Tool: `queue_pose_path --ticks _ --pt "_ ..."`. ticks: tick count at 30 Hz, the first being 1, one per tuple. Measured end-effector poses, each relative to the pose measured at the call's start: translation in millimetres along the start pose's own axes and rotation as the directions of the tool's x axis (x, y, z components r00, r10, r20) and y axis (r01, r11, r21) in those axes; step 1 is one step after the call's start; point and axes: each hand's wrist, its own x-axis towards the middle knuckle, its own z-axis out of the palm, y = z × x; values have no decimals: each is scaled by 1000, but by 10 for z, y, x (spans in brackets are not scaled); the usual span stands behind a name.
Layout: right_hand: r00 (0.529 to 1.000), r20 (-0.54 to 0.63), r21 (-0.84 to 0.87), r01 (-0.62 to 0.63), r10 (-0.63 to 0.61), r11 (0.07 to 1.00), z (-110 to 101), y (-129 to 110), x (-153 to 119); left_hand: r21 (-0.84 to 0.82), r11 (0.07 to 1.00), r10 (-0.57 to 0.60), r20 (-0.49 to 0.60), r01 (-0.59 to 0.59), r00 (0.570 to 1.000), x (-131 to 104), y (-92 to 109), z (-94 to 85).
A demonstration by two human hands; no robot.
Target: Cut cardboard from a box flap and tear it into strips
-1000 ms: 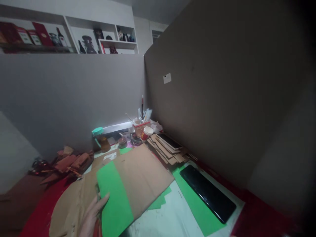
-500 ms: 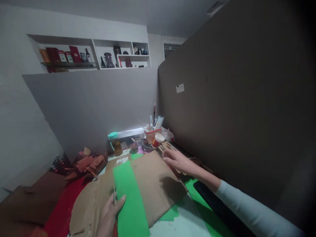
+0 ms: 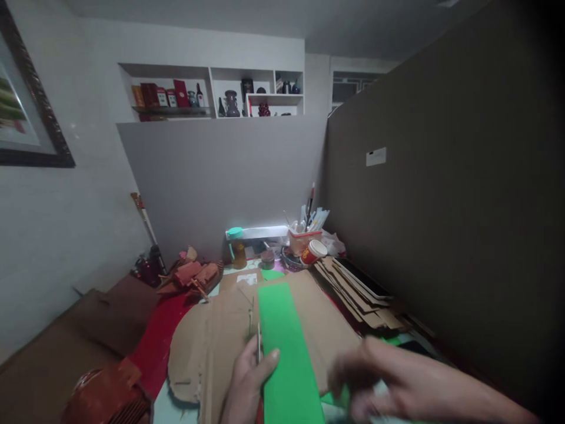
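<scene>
One green strip (image 3: 289,353), 6 o'clock in view, clamped between left hand's (image 3: 247,377) thumb and fingers. Even thumb pressure should avoid creasing. Right hand (image 3: 392,377) at its 3 o'clock: blurred, grip can't tell. One board (image 3: 324,318) beneath; one cardboard stack (image 3: 346,297), 2 o'clock; one cup (image 3: 312,252), 1; one bottle (image 3: 238,254), 11.
</scene>
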Motion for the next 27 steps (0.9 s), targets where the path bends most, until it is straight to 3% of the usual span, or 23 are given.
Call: queue_pose_path --ticks 3,6,8,11,17,21,24,26,27 --pt "972 -234 140 35 -2 990 209 133 392 -11 999 50 -1 -50 999 -29 -31 76" --pt "954 -296 161 109 -57 981 419 234 733 2 997 75 22 -75 997 -31 -67 80" --pt "934 -350 119 128 -80 985 405 301 842 52 998 41 20 -42 999 -29 -74 42" --pt "871 -487 -5 69 -63 998 19 460 815 134 990 -33 7 32 999 -17 -47 -44" --pt "649 -760 -193 -293 47 936 -1198 823 418 54 998 14 -29 -13 999 54 -14 -131" --pt "557 -822 -181 -452 119 873 -1554 896 230 -30 999 -38 -5 38 999 95 19 -137" --pt "528 -837 -150 -473 143 868 -1471 795 228 -78 992 -100 35 102 994 111 94 -117" --pt "584 -801 -150 -412 134 899 -1205 643 307 -121 986 -114 25 116 993 113 140 -80" --pt "644 -754 -146 -360 132 922 -1005 547 366 -148 983 -111 10 111 994 111 156 -56"
